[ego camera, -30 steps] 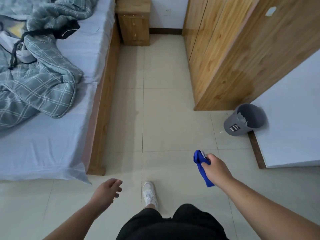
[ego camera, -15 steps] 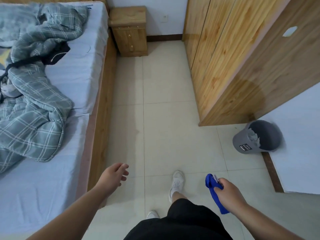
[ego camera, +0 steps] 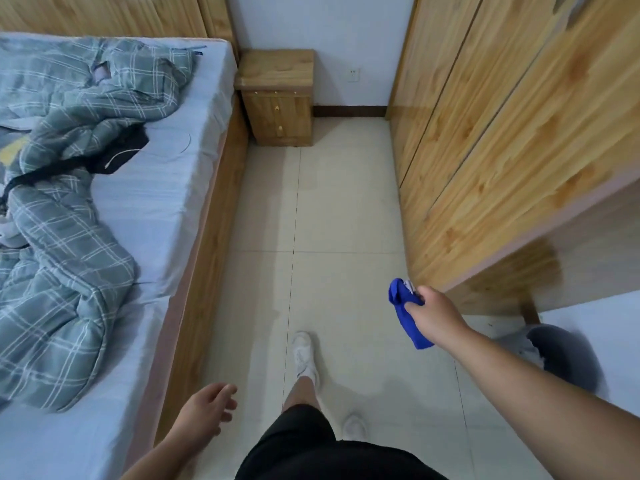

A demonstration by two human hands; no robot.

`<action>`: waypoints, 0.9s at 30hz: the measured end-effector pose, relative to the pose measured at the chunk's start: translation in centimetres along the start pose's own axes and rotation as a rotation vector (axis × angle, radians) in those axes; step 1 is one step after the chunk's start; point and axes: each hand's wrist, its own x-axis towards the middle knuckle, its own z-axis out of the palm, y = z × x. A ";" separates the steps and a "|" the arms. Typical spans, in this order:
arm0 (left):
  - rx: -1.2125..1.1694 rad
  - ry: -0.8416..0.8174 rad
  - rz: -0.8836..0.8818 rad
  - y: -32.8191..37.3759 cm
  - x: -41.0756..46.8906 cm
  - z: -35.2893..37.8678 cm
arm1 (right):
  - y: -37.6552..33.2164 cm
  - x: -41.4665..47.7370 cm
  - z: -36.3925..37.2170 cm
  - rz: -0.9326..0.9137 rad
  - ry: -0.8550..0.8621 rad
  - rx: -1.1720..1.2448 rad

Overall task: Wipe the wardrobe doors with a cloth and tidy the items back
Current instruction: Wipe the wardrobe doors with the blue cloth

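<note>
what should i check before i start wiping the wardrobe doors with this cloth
1. Blue cloth gripped in right hand: ok.
2. Left hand free, open, holding nothing: ok.
3. Wardrobe doors shut, flat faces to wipe: ok.
4. Floor alongside the wardrobe free of obstacles: ok.
5. Grey bin behind the right arm, near the feet: not ok, mind it.
6. Cloth damp or clean: cannot tell.

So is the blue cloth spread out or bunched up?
Bunched up: the blue cloth is scrunched in the right hand, one end bulging above the fist, the rest hanging below.
</note>
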 end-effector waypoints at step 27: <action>0.089 -0.022 0.187 45.9 29.0 -7.6 | -15.4 35.5 -14.7 0.143 -0.087 -0.033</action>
